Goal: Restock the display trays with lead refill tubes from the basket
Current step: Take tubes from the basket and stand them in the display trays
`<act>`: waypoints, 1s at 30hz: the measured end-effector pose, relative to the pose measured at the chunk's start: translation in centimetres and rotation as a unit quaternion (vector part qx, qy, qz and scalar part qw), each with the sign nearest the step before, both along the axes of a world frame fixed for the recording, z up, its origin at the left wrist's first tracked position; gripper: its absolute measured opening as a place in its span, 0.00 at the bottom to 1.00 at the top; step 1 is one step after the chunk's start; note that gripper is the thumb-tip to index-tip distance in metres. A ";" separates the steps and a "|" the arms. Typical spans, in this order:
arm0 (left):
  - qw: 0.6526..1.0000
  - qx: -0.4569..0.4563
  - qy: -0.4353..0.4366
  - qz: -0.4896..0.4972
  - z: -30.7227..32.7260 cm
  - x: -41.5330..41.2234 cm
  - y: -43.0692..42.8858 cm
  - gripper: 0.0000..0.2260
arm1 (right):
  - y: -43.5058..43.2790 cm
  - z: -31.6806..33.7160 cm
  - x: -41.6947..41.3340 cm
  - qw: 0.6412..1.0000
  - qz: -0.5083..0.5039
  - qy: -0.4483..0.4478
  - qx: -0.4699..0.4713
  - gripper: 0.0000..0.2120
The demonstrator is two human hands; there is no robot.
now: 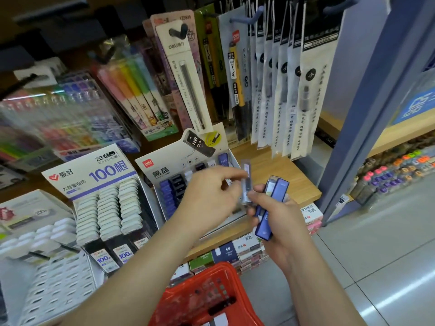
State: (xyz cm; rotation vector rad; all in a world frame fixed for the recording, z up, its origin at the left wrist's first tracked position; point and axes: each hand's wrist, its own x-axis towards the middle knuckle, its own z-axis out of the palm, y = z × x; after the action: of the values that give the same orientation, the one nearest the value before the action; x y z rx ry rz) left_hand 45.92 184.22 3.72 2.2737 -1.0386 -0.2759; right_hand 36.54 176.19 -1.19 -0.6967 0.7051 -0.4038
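The display tray (164,171) stands half-filled with blue and black tubes, the red basket (188,300) below it. Over the tray the left hand (211,196) pinches one clear tube (246,184) upright, and just beside it the right hand (282,224) grips a bundle of blue tubes (275,194).

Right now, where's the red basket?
In the head view the red basket is at the bottom middle, below the left hand and right hand, before the wooden shelf.
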 end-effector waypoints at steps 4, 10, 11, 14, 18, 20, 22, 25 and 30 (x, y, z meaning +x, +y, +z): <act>0.999 -0.035 0.030 0.027 0.4 -1.7 1.1 0.15 | 0.4 0.2 -0.1 0.999 0.049 -0.015 -0.004 0.05; 0.988 -0.085 0.079 0.106 0.5 -2.5 3.1 0.16 | 0.3 0.6 -0.7 0.998 0.065 -0.012 0.006 0.15; 0.986 -0.093 0.083 0.112 0.6 -2.6 3.4 0.17 | 0.1 0.5 -0.7 0.999 0.052 -0.006 0.006 0.17; 0.978 -0.127 0.120 0.117 0.9 -2.8 4.2 0.17 | -0.4 0.6 -0.8 0.999 0.044 -0.007 0.006 0.11; 0.960 -0.179 0.164 0.138 1.3 -2.6 5.1 0.19 | -0.4 0.7 -1.0 0.998 0.048 -0.038 0.016 0.04; 0.941 -0.224 0.208 0.147 1.7 -2.4 5.5 0.19 | -0.2 0.7 -1.0 0.996 0.068 -0.051 0.006 0.06; 0.933 -0.241 0.223 0.146 2.4 -2.3 6.0 0.17 | 0.1 0.8 -0.9 0.994 0.096 -0.055 -0.013 0.07; 0.937 -0.239 0.206 0.149 3.2 -2.4 7.0 0.15 | 0.6 1.0 -0.8 0.989 0.132 -0.057 -0.036 0.08; 0.947 -0.216 0.156 0.181 3.1 -2.1 10.1 0.06 | 1.9 1.3 -0.5 0.974 0.211 -0.064 -0.043 0.14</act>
State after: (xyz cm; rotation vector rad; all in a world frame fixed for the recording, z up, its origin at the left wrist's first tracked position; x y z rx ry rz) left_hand 43.83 194.31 6.80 1.8921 -0.4502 -0.2186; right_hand 36.01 178.09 0.14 -0.8715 0.4036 -0.0867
